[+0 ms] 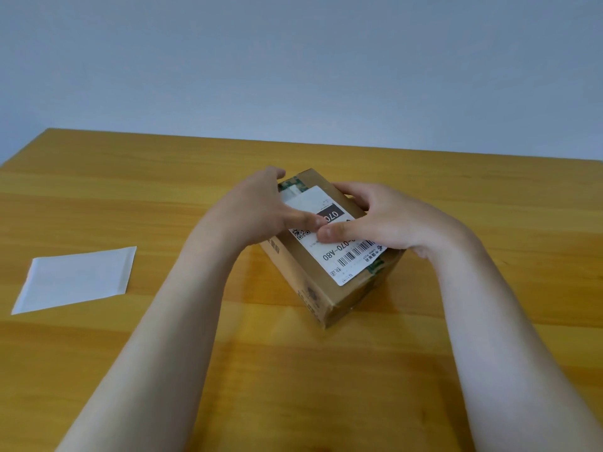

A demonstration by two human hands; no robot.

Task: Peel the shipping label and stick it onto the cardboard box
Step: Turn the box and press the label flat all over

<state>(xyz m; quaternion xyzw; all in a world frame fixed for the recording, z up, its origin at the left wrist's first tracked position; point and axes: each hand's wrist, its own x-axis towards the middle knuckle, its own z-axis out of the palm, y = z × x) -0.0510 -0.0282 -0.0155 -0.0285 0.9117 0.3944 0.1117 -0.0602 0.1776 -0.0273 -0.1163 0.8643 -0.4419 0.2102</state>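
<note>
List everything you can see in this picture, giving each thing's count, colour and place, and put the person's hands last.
table: one, yellow-brown wood, fills the lower view
wall: one, grey-blue, behind the table
box: one, brown cardboard, middle of the table, turned corner-on
label: one, white with black print, on top of the box
tape: two green patches, at the box's near and far top edges
sheet: one, white, flat on the table, left of the box, apart from it
left hand: one, against the box's left side, thumb on the label
right hand: one, fingers curled round the box's right side, thumb on the label
</note>
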